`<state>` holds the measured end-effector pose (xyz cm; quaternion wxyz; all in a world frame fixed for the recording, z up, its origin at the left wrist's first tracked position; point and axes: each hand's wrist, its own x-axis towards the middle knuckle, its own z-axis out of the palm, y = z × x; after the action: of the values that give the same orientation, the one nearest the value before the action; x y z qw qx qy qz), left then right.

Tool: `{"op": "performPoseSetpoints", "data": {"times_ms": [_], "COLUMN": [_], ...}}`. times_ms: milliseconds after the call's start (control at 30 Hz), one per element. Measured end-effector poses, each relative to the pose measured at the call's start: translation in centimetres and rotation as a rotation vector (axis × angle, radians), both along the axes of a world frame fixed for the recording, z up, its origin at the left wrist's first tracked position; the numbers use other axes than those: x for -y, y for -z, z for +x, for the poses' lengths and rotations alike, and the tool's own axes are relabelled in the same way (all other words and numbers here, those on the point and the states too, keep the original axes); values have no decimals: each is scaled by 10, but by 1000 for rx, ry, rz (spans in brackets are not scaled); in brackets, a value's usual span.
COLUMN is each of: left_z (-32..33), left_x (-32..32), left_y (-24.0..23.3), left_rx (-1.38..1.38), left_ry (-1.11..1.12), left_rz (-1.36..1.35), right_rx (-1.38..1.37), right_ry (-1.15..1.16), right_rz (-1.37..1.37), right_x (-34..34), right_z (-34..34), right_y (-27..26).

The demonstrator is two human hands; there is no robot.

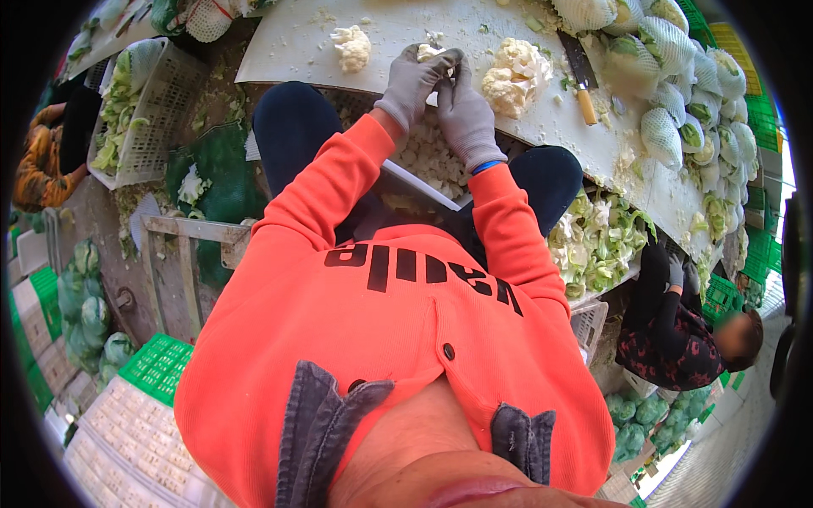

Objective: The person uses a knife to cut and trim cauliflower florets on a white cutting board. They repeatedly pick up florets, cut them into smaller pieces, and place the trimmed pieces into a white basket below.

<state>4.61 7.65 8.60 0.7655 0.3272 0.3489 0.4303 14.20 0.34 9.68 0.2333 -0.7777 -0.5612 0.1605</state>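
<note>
My left hand (pixel 409 82), in a grey glove, grips a small piece of cauliflower (pixel 429 53) just above the near edge of the white tabletop (pixel 286 44). My right hand (pixel 467 114), also gloved, meets it with bent fingers on the same piece; the fingers hide much of it. To the left on the table lies a cauliflower chunk (pixel 352 49). A larger, partly broken cauliflower head (pixel 516 77) rests to the right. Below my hands, between my knees, a white crate (pixel 419 184) holds many cut florets (pixel 438 155).
A wooden-handled knife (pixel 585 105) lies on the table at right, before a heap of net-wrapped cauliflowers (pixel 667 120). Trimmed leaves (pixel 597 238) fill a container by my right knee. Another person (pixel 673 336) sits at right. At left stand a leaf-filled crate (pixel 149 114) and a metal frame (pixel 184 232).
</note>
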Motion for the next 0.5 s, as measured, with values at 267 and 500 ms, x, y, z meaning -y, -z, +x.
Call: {"op": "performPoseSetpoints", "data": {"times_ms": [267, 500], "left_z": [-22, -33], "left_x": [41, 47], "left_y": [51, 89], "left_rx": [67, 472], "left_ry": [174, 346], "left_rz": [-105, -473], "right_rx": [-772, -391], "right_ry": [82, 180], "right_rz": [153, 49], "right_x": [59, 91], "right_z": [11, 19], "right_y": [45, 40]}}
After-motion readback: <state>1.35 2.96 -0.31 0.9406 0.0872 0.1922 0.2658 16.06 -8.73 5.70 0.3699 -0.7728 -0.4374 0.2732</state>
